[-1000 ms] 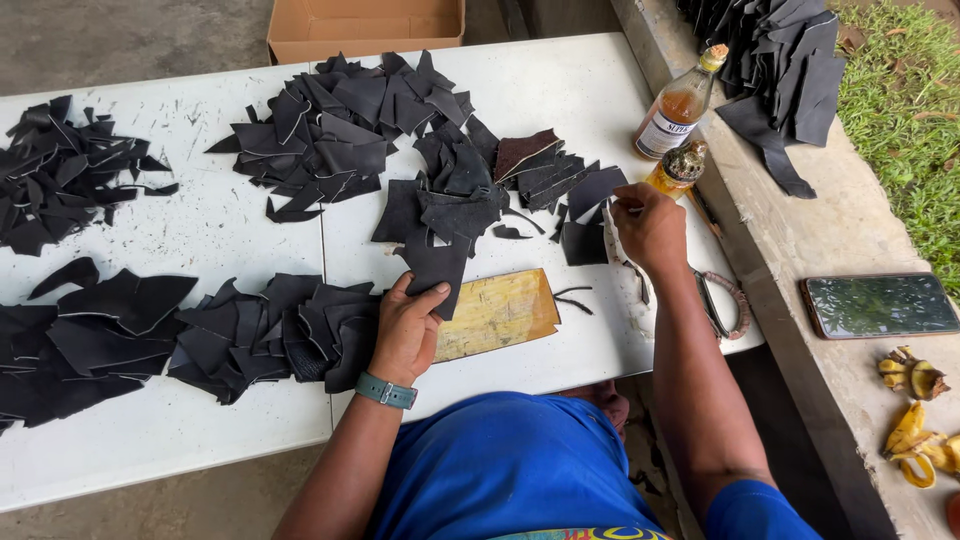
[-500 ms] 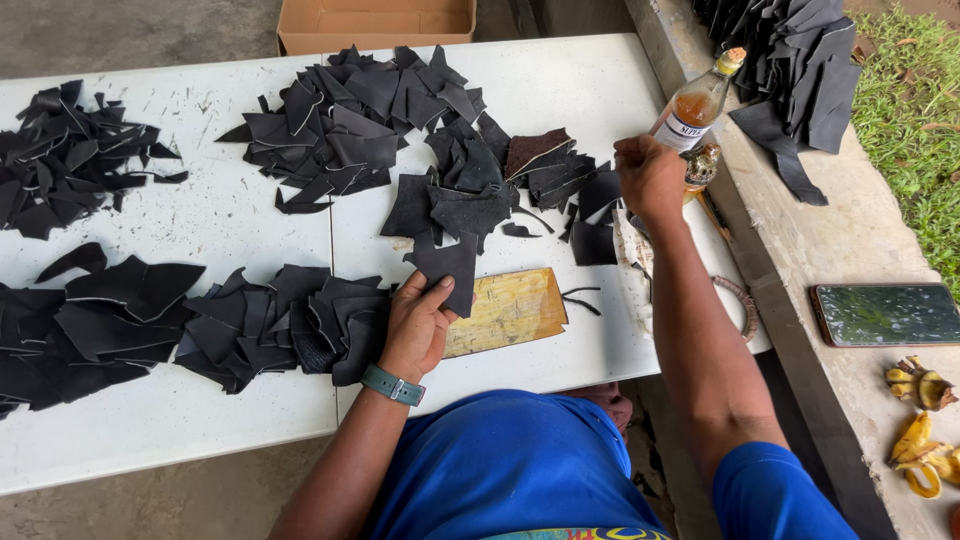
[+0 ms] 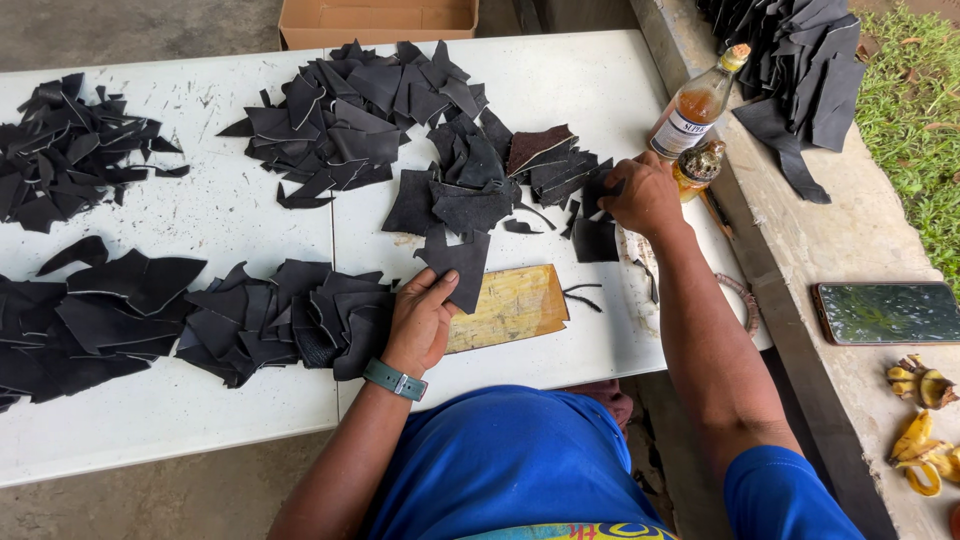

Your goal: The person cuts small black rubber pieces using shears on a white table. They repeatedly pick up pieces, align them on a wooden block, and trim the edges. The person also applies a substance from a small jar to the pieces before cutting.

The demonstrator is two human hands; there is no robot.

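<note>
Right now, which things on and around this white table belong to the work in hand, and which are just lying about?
In use:
left hand pressing a black leather piece on the yellowed wooden board
right hand at the small amber jar
black leather scrap piles

Lying about:
dark phone
banana peels
cardboard box

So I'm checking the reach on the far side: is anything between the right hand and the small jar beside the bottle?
Nothing visible is. The right hand is right up against the small jar, which sits just below the bottle at the table's edge. Whether the fingers touch it cannot be told.
</note>
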